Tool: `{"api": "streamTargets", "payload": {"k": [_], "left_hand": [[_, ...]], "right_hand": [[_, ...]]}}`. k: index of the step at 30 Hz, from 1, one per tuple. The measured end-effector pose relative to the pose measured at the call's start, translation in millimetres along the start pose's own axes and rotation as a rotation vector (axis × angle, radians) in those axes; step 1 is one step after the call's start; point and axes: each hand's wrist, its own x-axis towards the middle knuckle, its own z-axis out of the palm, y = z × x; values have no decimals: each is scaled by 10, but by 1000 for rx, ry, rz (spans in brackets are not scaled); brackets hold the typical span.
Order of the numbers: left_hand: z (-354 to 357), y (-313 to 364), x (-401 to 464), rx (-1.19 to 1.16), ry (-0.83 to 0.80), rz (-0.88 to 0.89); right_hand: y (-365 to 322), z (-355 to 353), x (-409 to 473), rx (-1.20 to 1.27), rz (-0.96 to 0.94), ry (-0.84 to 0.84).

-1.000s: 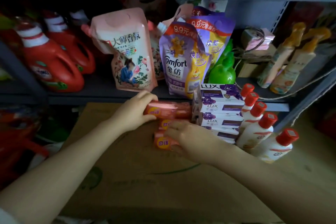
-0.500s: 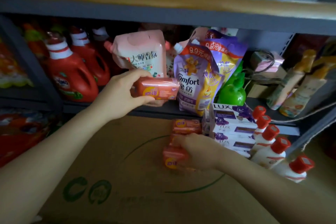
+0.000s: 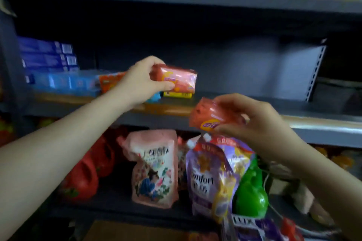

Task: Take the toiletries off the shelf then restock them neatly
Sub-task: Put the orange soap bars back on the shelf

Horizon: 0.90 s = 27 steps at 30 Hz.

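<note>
Fingers of both hands clamped on soap bars [image 3: 174, 80] (blue boxes [image 3: 49, 58] nearby).

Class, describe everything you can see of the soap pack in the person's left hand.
The soap pack is a small oblong bar in glossy orange-pink plastic wrap with a yellow and purple label; the print is too blurred to read. The left hand holds its left end, thumb below, fingers over the top. It lies roughly level, in front of the middle shelf, above a yellow box.
</note>
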Motion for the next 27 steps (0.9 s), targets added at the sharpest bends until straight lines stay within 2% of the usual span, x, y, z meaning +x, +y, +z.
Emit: {"api": "streamTargets", "payload": {"k": [3, 8, 11, 18, 20, 22, 27], "left_hand": [[85, 33, 371, 78, -61, -14], [341, -8, 628, 490, -260, 32], [436, -92, 692, 698, -339, 35], [582, -193, 971, 1087, -369, 109], [648, -202, 1032, 1135, -362, 153], [716, -267, 1048, 1116, -376, 124], [748, -393, 1044, 1041, -423, 88]], "right_hand": [[21, -146, 320, -167, -10, 49], [264, -82, 790, -332, 79, 32], [436, 47, 975, -385, 139, -62], [764, 342, 1351, -573, 211, -307], [797, 415, 1457, -536, 220, -351], [817, 482, 1559, -525, 208, -370], [891, 680, 1684, -502, 207, -339]]}}
